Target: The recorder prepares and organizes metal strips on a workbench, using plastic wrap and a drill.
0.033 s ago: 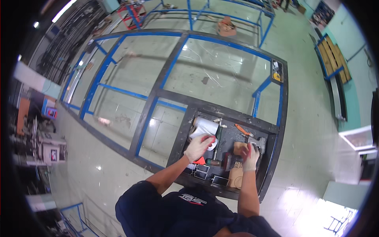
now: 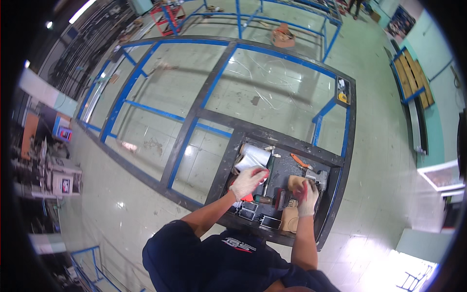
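My left hand (image 2: 247, 183), in a white work glove with red on the palm side, hovers over a tool tray (image 2: 279, 170) set in a frame. Its fingers are curled together beside silvery plastic film rolls (image 2: 254, 156); anything between them is too small to make out. My right hand (image 2: 307, 198), gloved alike, is above a brown cardboard piece (image 2: 295, 182) and a brown paper packet (image 2: 290, 219). Motion smears its fingers. Between the hands lie a dark green-handled tool (image 2: 263, 199) and a dark red block (image 2: 279, 198).
In the tray also lie an orange-handled cutter (image 2: 299, 159), a grey power tool (image 2: 319, 178) and black metal profile pieces (image 2: 270, 222). The blue and black steel frame (image 2: 194, 104) stretches away left. A yellow tape measure (image 2: 342, 96) rests in its far right corner.
My right hand has dipped slightly toward the paper packet and turned a little. My left hand stays by the film rolls. The whole view has shifted slightly.
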`<state>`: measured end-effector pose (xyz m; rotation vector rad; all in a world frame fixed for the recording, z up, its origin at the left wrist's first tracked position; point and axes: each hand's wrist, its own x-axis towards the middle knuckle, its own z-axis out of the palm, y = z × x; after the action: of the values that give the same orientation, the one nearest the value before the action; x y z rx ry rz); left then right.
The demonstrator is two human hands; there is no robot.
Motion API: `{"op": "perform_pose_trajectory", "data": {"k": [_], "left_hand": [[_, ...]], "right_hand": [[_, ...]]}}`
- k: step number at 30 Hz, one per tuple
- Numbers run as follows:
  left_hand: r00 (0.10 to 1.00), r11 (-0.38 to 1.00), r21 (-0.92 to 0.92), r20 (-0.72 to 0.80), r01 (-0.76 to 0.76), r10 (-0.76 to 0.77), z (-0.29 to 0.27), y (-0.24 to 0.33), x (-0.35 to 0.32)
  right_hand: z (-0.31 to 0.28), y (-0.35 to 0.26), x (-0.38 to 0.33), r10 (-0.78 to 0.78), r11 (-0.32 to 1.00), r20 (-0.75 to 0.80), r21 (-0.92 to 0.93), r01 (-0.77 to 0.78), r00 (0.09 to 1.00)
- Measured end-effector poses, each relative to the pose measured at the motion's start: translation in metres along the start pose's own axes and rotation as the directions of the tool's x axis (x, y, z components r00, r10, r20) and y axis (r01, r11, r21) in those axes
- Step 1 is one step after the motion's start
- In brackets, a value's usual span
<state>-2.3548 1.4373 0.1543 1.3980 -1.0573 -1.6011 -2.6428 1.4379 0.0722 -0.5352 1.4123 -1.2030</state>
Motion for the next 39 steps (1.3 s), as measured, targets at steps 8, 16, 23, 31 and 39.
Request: {"op": "perform_pose_trajectory", "data": {"k": [8,16,23,31,39], "left_hand": [[0.933,0.659,0.690,0.357,-0.299,0.050,0.077,-0.015,-0.081],[0.968,0.258,0.951,0.208,-0.167,-0.140,0.162,-0.096,-0.187],[0.943,0.276,0.959,-0.027,-0.070,0.331,0.194,-0.184,-0.216],[0.987,0.198,0.968,-0.160,0.153,0.019,0.222,-0.167,-0.210],[0.963,0.186,0.977,-0.145,0.103,0.229,0.221,-0.171,-0.200]], "right_hand": [[-0.104,0.043,-0.163,-0.133,0.898,-0.036,-0.428,0.104,0.991],[-0.186,0.049,-0.235,-0.384,0.647,0.295,-0.590,0.483,0.875],[-0.303,0.025,-0.265,-0.356,0.547,0.561,-0.523,0.654,0.747],[-0.457,0.028,-0.254,-0.218,0.521,0.316,-0.762,0.384,0.923],[-0.443,0.003,-0.239,-0.294,0.704,0.104,-0.649,0.289,0.950]]}}
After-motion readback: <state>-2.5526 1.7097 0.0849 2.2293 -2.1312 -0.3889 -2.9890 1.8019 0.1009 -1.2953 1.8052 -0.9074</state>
